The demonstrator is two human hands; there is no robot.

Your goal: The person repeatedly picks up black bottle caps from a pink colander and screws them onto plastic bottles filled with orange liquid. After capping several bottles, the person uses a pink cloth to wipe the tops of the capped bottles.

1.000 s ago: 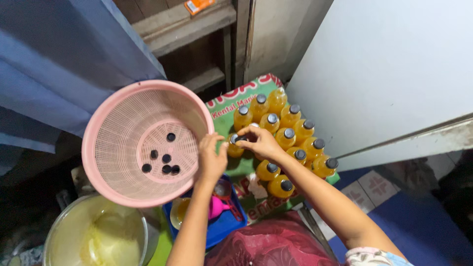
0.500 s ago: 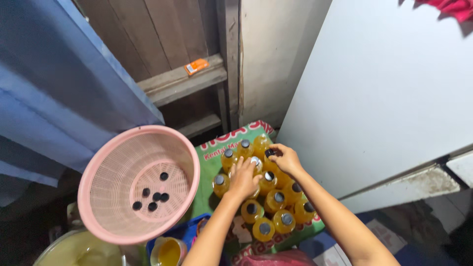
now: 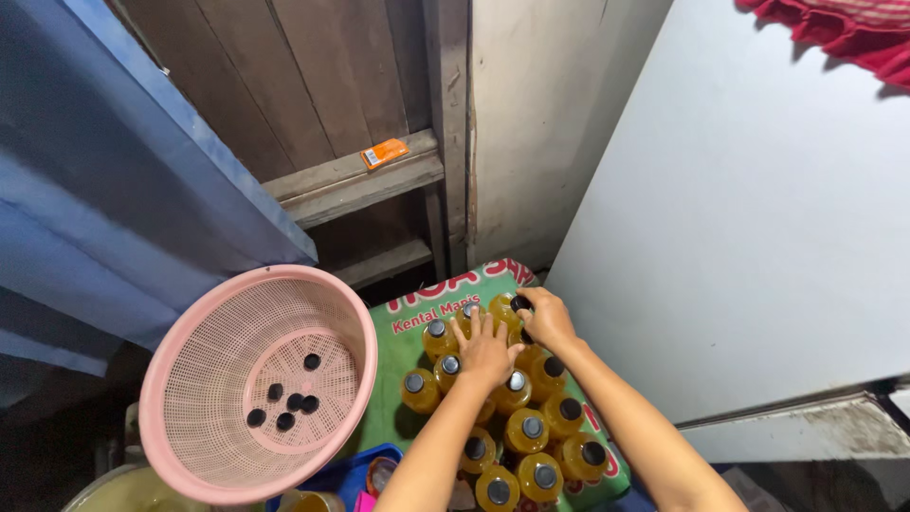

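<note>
- Step in hand, as I read it: capping btls. Both hands work over a cluster of yellow bottles [image 3: 512,417] standing on a green printed sheet [image 3: 398,379], near the wall and the white panel [image 3: 758,237].
- Left hand [image 3: 485,353] lies flat, fingers spread, palm down on the caps in the middle of the cluster; grip open, closed on nothing, just pressing or steadying.
- Right hand [image 3: 545,318] is at the far btl; fingers curl round a black cap [image 3: 520,304] sitting at that btl's mouth (can't tell if it's threaded on yet).
- Most btls in view already wear dark caps.
- Pink basket [image 3: 258,381] sits just left of the sheet w/ a few loose black caps [image 3: 287,403] in its bottom, apart from both hands.
- Next move prob. calls for twisting that cap down while the left hand keeps the neighbours from tipping.
- Orange card [image 3: 385,153] lies on the wooden ledge [image 3: 351,180], well apart.
</note>
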